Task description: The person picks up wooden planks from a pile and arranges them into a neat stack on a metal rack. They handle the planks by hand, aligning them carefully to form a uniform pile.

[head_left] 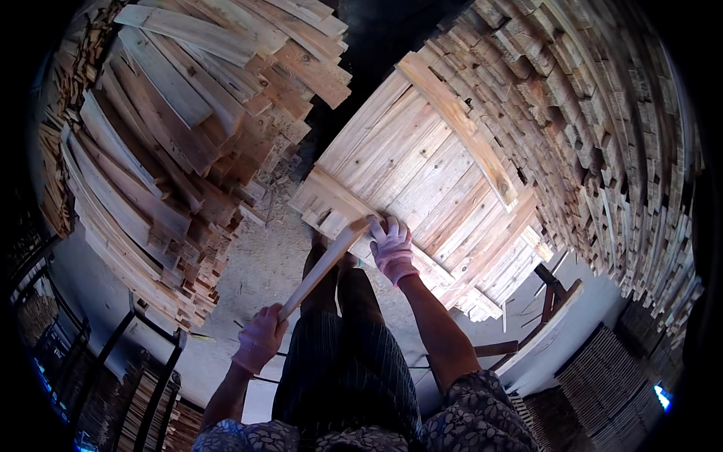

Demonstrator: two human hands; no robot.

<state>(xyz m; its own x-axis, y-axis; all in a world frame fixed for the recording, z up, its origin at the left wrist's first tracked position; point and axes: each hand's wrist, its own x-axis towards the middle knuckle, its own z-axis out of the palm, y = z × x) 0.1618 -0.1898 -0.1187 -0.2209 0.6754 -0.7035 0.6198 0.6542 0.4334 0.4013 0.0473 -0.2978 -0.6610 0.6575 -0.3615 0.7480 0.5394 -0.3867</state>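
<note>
A long, narrow wooden strip slants across in front of me. My left hand, in a light pinkish glove, is closed around its near end. At the far end is my right hand, gloved alike, its fingers bent and closed against the tip of the strip. That hand is right over the near batten of a wooden panel made of side-by-side boards. Another crosspiece runs along the panel's far side. The underside of the right fingers is hidden.
Rough planks are heaped in a stack on the left. A tall stack of boards rises on the right, against the panel. Dark metal frames stand at the lower left. A leaning board and dark bars are at the lower right.
</note>
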